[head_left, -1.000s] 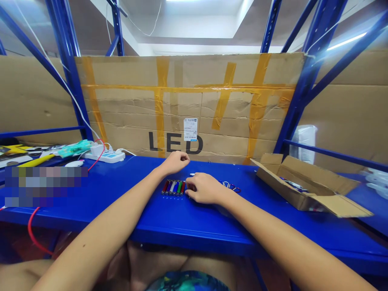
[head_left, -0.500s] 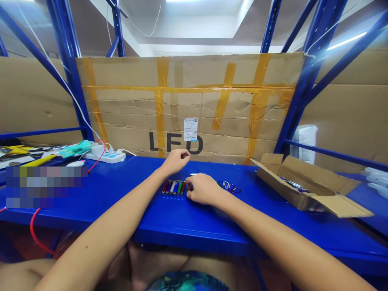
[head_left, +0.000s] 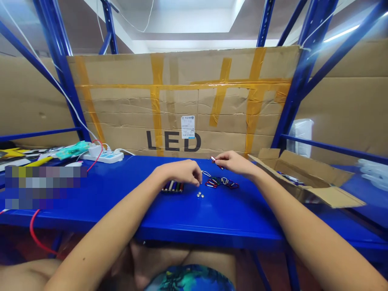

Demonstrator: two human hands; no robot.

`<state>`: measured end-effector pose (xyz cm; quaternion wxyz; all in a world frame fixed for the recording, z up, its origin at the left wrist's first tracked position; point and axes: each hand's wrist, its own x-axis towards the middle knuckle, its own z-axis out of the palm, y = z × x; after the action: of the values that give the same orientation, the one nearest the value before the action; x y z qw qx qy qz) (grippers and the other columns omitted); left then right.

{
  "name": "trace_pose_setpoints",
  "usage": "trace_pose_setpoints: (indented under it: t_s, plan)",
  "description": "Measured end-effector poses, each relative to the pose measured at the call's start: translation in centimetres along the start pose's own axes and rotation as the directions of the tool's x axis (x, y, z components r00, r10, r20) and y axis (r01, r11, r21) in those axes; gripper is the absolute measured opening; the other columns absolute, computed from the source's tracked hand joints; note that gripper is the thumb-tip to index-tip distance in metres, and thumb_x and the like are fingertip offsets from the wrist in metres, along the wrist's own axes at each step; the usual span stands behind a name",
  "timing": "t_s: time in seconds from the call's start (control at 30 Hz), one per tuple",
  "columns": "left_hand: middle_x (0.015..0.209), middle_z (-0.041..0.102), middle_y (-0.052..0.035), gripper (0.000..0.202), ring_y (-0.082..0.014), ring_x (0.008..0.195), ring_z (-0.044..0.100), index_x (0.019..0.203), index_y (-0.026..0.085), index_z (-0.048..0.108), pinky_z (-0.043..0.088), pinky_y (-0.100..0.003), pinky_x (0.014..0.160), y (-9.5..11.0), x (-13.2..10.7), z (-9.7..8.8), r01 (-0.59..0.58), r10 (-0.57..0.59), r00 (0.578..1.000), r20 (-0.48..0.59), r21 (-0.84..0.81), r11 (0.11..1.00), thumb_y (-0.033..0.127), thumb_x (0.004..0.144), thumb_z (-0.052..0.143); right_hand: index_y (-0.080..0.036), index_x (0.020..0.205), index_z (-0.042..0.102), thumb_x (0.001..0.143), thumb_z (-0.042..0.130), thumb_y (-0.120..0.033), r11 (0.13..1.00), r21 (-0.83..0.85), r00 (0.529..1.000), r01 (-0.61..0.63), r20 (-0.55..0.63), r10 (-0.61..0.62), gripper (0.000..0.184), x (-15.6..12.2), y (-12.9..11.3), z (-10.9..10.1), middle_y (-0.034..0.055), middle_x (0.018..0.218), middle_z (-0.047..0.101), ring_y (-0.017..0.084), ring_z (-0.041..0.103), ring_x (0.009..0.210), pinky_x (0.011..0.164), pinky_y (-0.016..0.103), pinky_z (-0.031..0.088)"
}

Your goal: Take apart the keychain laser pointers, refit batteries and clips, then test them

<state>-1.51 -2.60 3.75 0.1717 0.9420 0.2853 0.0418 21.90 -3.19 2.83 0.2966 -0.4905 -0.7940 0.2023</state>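
Observation:
My right hand [head_left: 232,162] is closed, its fingertips pinching a small red metal tube [head_left: 213,160] with a silvery end, like a mini flashlight, above the far part of the table. Curled downward, my left hand [head_left: 188,171] has its fingers together; whatever they may hold is hidden. Beneath and left of it lies a row of several coloured metal tubes [head_left: 173,186], partly covered by the hand. Three small silver button cells [head_left: 200,195] lie just in front of its fingertips. Coloured carabiners [head_left: 223,181] form a loose row between my hands, with a silver one [head_left: 206,173] behind.
An open cardboard box [head_left: 306,173] with small metal items stands at the right on the blue table [head_left: 212,218]. A white power strip [head_left: 107,156] and assorted clutter [head_left: 39,155] occupy the left. A large carton marked LED [head_left: 121,109] closes off the back.
My right hand has moved back and right, and the red tube now shows in it. My left hand has come forward and right, over the tube row. The button cells have become visible.

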Motion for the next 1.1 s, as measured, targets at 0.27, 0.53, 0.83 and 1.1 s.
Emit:
trace_pose_setpoints:
  t_s: [0.27, 0.53, 0.83, 1.1]
  plan:
    - [0.088, 0.074, -0.0026, 0.019, -0.0159, 0.078, 0.065, 0.092, 0.021, 0.075, 0.043, -0.024, 0.068, 1.0, 1.2, 2.1, -0.051, 0.033, 0.99, 0.14, 0.127, 0.991, 0.021, 0.074, 0.068, -0.015, 0.081, 0.061, 0.076, 0.053, -0.031, 0.999, 0.025, 0.999, 0.033, 0.031, -0.034, 0.018, 1.4, 0.8, 2.5, 0.0017, 0.071, 0.06, 0.015, 0.05, 0.066, 0.064, 0.028, 0.038]
    - [0.083, 0.074, -0.0017, 0.018, -0.0147, 0.074, 0.064, 0.091, 0.021, 0.074, 0.042, -0.023, 0.064, 1.1, 0.7, 2.1, -0.008, -0.005, 0.993, 0.115, 0.105, 0.994, 0.021, 0.077, 0.064, -0.017, 0.082, 0.06, 0.079, 0.054, -0.031, 0.984, 0.053, 0.985, 0.171, 0.016, -0.172, 0.016, 0.3, 1.1, 3.4, 0.0029, 0.08, 0.063, 0.017, 0.055, 0.075, 0.07, 0.03, 0.043]
    - [0.081, 0.07, -0.0014, 0.02, -0.0144, 0.073, 0.061, 0.094, 0.021, 0.073, 0.04, -0.022, 0.062, 1.2, 0.9, 2.9, -0.017, 0.008, 0.997, 0.082, 0.108, 0.994, 0.021, 0.074, 0.068, -0.017, 0.082, 0.059, 0.079, 0.054, -0.031, 0.981, 0.087, 0.985, 0.171, -0.023, -0.169, 0.016, -0.1, 1.2, 3.8, 0.0028, 0.077, 0.064, 0.018, 0.056, 0.073, 0.069, 0.03, 0.044]
    - [0.074, 0.066, -0.0005, 0.011, -0.013, 0.066, 0.057, 0.082, 0.019, 0.069, 0.039, -0.023, 0.059, 1.1, 0.9, 3.1, -0.012, 0.01, 1.0, 0.028, 0.073, 0.997, 0.023, 0.073, 0.065, -0.017, 0.076, 0.057, 0.076, 0.058, -0.034, 0.989, 0.033, 0.988, 0.145, -0.054, -0.143, 0.017, -0.5, 0.7, 3.2, 0.0005, 0.071, 0.06, 0.015, 0.052, 0.067, 0.062, 0.028, 0.04]
